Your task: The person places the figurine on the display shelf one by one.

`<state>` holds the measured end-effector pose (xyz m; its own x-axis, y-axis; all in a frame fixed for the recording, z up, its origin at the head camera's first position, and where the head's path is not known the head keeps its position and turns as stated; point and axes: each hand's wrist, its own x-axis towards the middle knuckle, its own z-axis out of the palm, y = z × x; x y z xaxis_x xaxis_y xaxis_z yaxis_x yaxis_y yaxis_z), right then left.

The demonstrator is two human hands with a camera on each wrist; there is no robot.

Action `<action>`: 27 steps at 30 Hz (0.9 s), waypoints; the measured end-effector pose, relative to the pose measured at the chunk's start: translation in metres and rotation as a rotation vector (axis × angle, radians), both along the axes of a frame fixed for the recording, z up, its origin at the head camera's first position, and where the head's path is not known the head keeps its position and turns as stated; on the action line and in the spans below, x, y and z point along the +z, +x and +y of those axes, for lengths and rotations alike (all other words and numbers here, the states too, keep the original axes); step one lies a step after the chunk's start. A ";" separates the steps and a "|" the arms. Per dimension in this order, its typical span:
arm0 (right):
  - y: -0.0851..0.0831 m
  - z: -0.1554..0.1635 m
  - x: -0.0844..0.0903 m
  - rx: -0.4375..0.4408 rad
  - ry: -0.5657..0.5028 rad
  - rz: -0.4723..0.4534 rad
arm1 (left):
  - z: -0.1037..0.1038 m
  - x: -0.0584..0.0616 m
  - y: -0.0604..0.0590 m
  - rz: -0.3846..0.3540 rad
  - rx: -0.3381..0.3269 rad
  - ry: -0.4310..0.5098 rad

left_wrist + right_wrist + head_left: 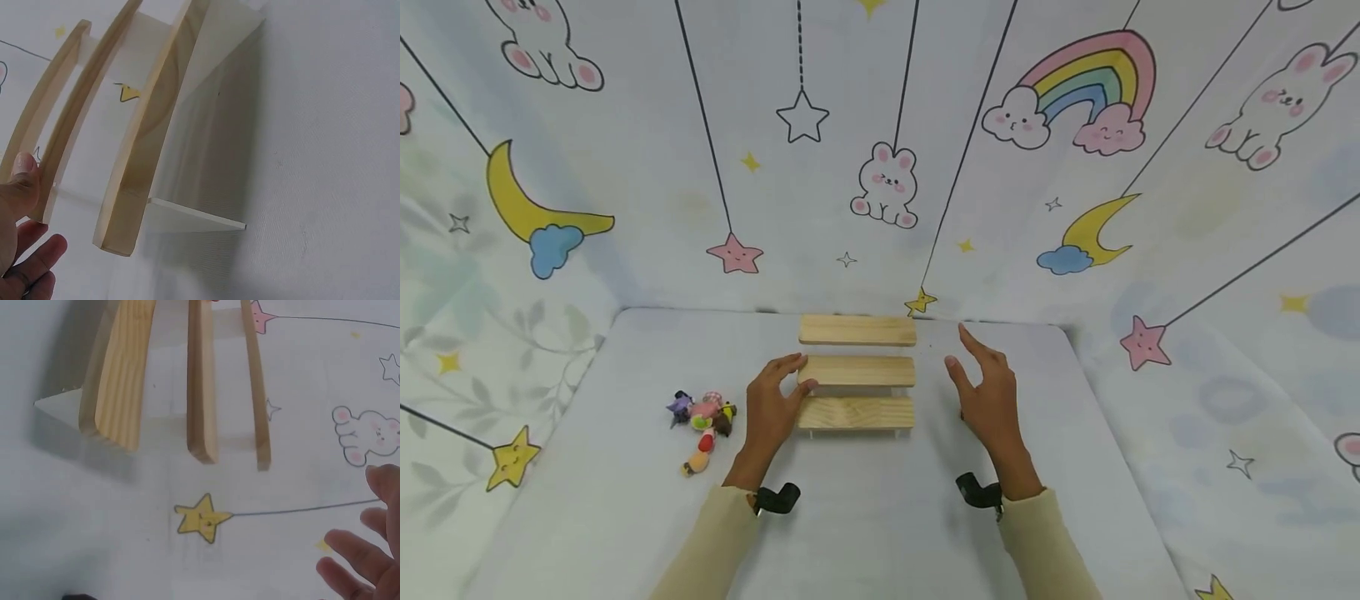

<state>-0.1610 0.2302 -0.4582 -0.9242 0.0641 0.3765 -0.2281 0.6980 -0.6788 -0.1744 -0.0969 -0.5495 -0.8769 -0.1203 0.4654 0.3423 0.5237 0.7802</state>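
Note:
A small three-tier display stand has light wooden boards on pale, see-through supports (197,215). Its front board (855,413), middle board (859,372) and back board (857,330) rise in steps. My left hand (772,402) grips the left end of the middle board, thumb at the front edge and fingers behind and beneath. In the left wrist view the thumb (25,172) presses on that board. To the right of the stand, my right hand (992,402) hovers apart from it, thumb and fingers spread, holding nothing; its fingers (359,556) also show in the right wrist view.
Left of the left hand lies a cluster of small colourful toy figures (706,417) on the white tabletop (865,533). Behind the stand rises a white cloth backdrop (820,192) printed with stars, moons and rabbits. Each wrist carries a black camera mount (778,497).

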 end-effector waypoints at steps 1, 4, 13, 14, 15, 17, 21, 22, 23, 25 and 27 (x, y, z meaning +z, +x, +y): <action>0.000 0.003 -0.001 -0.008 -0.011 0.003 | 0.000 -0.001 -0.001 0.003 -0.002 0.006; 0.001 0.011 -0.005 -0.030 -0.053 0.001 | -0.002 -0.005 -0.003 -0.010 -0.003 0.028; 0.000 0.040 -0.013 -0.102 -0.142 -0.033 | -0.003 -0.008 -0.006 -0.038 0.034 0.015; 0.000 0.042 -0.014 -0.111 -0.142 -0.034 | -0.003 -0.007 -0.007 -0.039 0.038 0.011; 0.000 0.044 -0.014 -0.119 -0.140 -0.033 | -0.003 -0.006 -0.007 -0.039 0.041 0.006; 0.000 0.048 -0.014 -0.134 -0.141 -0.035 | -0.003 -0.005 -0.008 -0.043 0.045 0.003; 0.002 0.057 -0.019 -0.154 -0.137 -0.048 | -0.003 -0.004 -0.008 -0.053 0.041 0.000; 0.002 0.059 -0.021 -0.162 -0.134 -0.058 | -0.003 -0.004 -0.008 -0.056 0.042 -0.002; 0.002 0.061 -0.023 -0.169 -0.127 -0.071 | -0.003 -0.005 -0.008 -0.058 0.041 -0.003; 0.003 0.065 -0.028 -0.187 -0.107 -0.105 | -0.003 -0.005 -0.007 -0.059 0.042 -0.006; 0.003 0.070 -0.034 -0.199 -0.082 -0.142 | -0.003 -0.006 -0.007 -0.061 0.042 -0.004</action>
<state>-0.1581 0.2999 -0.4921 -0.9334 0.2753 0.2301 0.0098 0.6606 -0.7506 -0.1809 -0.1000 -0.5556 -0.8978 -0.1563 0.4116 0.2715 0.5395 0.7970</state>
